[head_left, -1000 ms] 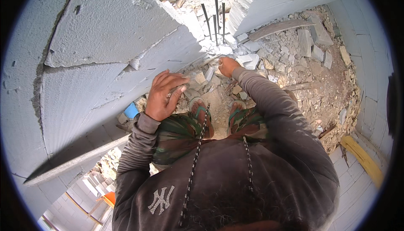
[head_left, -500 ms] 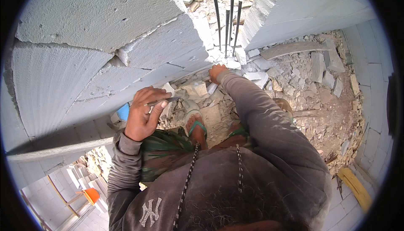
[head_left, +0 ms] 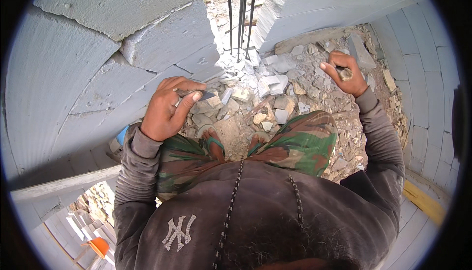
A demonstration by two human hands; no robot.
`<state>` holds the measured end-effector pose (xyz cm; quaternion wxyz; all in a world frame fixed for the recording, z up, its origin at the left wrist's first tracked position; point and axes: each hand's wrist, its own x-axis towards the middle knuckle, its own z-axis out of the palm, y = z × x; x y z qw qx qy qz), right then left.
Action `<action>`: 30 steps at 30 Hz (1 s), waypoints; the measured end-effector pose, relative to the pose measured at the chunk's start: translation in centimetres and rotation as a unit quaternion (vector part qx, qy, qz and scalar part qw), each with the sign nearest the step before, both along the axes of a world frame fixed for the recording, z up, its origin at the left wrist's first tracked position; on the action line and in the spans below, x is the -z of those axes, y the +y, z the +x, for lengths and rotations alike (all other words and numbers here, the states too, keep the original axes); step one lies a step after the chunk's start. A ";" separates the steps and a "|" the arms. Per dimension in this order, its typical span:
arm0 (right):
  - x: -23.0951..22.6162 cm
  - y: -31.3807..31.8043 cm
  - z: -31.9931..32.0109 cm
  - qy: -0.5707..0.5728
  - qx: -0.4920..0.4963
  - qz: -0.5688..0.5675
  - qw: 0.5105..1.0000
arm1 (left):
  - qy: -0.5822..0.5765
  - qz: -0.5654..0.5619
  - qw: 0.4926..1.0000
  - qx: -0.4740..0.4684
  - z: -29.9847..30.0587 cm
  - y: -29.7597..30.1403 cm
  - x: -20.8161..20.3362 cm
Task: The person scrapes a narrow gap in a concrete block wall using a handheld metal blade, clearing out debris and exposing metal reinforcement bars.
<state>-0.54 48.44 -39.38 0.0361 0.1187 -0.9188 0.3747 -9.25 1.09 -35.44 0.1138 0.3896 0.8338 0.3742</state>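
My left hand (head_left: 169, 107), at the left near the pale block wall, is closed round a thin flat metal blade (head_left: 205, 95); its tip points right and its other end shows past my fingers. My right hand (head_left: 346, 71) is raised at the right over the rubble, gripping a tool by its light wooden-looking handle (head_left: 345, 74). The far part of that tool runs up and left, and I cannot make out its head. Several dark steel bars (head_left: 241, 24) stand upright in the gap between the walls, with white broken chunks (head_left: 253, 80) round their foot.
Pale block walls rise at the left (head_left: 88, 63) and the far right (head_left: 334, 4). Loose stones and rubble (head_left: 282, 105) cover the ground by my sandalled feet. A yellow piece of timber (head_left: 423, 202) lies at the lower right, and an orange container (head_left: 99, 246) at the lower left.
My right hand has moved from the foot of the steel bars out to the right, and the wooden-handled tool now shows in it. My left hand still holds the metal blade.
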 end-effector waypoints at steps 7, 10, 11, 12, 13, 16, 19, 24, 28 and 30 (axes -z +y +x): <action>-7.2 9.2 7.9 0.259 0.317 0.076 0.909 | 0.016 -0.004 1.000 0.008 -0.8 1.2 1.3; -1.7 11.1 7.2 0.154 0.323 0.214 0.909 | 0.019 -0.012 1.000 -0.013 -0.7 1.5 0.9; 0.8 10.6 7.1 0.114 0.276 0.297 0.907 | 0.014 -0.012 1.000 -0.022 -0.8 1.3 0.9; 2.6 9.4 6.3 -0.010 0.247 0.313 0.917 | 0.022 -0.006 0.999 -0.028 -0.8 1.1 1.0; 4.5 8.1 5.6 -0.143 0.209 0.330 0.909 | 0.031 0.000 0.999 -0.036 -0.7 0.8 1.2; 11.5 3.4 1.9 -0.275 0.035 0.186 0.943 | 0.032 -0.015 0.998 -0.052 -0.1 0.0 0.7; 14.3 -6.3 -5.3 -0.357 -0.047 0.078 0.930 | 0.026 -0.029 0.997 -0.066 0.2 -0.5 -0.1; 27.7 -11.9 -14.0 -0.426 0.078 0.155 0.888 | 0.029 -0.028 0.998 -0.053 1.0 -1.0 -1.1; 35.1 -13.7 -15.2 -0.338 0.307 0.042 0.888 | -0.003 -0.037 0.996 -0.084 1.9 -1.6 -2.4; 35.6 -14.3 -15.6 -0.347 0.321 0.049 0.880 | 0.000 -0.047 0.994 -0.097 2.0 -2.2 -2.6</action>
